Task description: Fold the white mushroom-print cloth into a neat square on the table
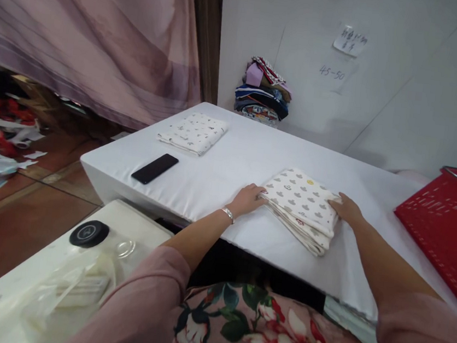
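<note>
A folded white cloth with grey cloud shapes lies in layers near the front edge of the white table. My left hand, with a silver bracelet at the wrist, closes on its left corner. At the right corner my right hand grips the cloth's edge, fingers partly hidden by it. Another folded white cloth with small dark prints rests at the table's far left, touched by neither hand. Between it and the front edge lies a black phone.
A red basket stands at the right. Behind the table is a stack of folded clothes. At lower left, a pale surface holds a round black object and clear plastic. A pink curtain hangs at the upper left.
</note>
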`<move>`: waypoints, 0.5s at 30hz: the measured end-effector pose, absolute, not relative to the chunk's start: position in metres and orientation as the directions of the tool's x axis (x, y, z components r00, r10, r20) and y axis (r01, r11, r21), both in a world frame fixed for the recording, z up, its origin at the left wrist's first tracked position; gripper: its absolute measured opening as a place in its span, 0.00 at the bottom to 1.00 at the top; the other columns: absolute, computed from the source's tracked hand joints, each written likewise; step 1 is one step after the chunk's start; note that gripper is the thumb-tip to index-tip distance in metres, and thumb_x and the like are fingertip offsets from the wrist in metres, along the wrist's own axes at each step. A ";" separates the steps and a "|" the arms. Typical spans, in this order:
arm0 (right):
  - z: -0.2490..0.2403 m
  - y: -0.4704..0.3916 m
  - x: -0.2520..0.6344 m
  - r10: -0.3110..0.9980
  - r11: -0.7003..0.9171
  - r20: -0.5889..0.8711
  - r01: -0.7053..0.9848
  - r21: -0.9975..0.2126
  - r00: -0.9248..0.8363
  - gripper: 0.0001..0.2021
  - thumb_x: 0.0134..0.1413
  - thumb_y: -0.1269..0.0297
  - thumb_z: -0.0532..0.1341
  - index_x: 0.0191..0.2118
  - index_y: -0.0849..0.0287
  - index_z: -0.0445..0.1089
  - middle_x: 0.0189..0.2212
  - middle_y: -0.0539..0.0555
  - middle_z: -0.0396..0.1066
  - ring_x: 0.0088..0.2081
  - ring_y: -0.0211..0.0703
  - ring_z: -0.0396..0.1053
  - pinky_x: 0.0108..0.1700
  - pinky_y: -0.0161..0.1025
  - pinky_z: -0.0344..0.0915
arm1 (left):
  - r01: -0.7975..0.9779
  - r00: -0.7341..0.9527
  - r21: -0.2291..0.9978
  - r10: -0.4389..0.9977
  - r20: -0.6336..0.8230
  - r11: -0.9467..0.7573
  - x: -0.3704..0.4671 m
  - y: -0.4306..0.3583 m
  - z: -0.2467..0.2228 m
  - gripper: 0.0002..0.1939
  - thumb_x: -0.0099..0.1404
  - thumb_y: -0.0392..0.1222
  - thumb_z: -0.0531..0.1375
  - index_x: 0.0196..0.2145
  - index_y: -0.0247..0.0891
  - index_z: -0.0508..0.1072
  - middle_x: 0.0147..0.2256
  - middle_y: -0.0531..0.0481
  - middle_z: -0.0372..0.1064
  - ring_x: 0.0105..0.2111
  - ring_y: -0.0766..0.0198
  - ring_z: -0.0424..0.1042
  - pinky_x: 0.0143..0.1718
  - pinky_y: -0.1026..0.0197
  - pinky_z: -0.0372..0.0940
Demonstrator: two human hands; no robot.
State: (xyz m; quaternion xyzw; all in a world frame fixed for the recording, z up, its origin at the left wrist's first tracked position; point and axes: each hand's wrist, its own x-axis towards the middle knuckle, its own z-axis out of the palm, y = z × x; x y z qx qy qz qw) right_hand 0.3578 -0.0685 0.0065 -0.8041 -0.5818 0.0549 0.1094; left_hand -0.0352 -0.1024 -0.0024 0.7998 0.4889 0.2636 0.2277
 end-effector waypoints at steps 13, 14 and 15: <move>-0.004 -0.214 0.263 0.892 0.362 0.407 0.849 -0.384 -0.197 0.16 0.59 0.55 0.54 0.47 0.55 0.72 0.48 0.57 0.72 0.51 0.50 0.67 0.54 0.51 0.63 | 0.598 0.547 0.458 0.753 0.367 -0.657 -0.020 -0.098 -0.009 0.14 0.65 0.42 0.56 0.48 0.44 0.72 0.56 0.48 0.62 0.56 0.56 0.59 0.55 0.50 0.58; -0.008 -0.217 0.263 0.885 0.369 0.423 0.848 -0.380 -0.196 0.16 0.60 0.56 0.53 0.46 0.55 0.73 0.47 0.57 0.72 0.50 0.50 0.67 0.54 0.51 0.63 | 0.605 0.553 0.456 0.757 0.350 -0.653 -0.020 -0.097 -0.009 0.14 0.66 0.42 0.55 0.48 0.44 0.72 0.55 0.48 0.63 0.56 0.57 0.59 0.55 0.50 0.58; -0.010 -0.219 0.264 0.878 0.365 0.444 0.850 -0.379 -0.179 0.15 0.60 0.56 0.53 0.45 0.55 0.73 0.46 0.56 0.73 0.50 0.49 0.68 0.54 0.51 0.63 | 0.611 0.559 0.456 0.760 0.331 -0.647 -0.019 -0.096 -0.008 0.14 0.66 0.42 0.54 0.48 0.45 0.72 0.55 0.49 0.63 0.56 0.57 0.59 0.55 0.50 0.58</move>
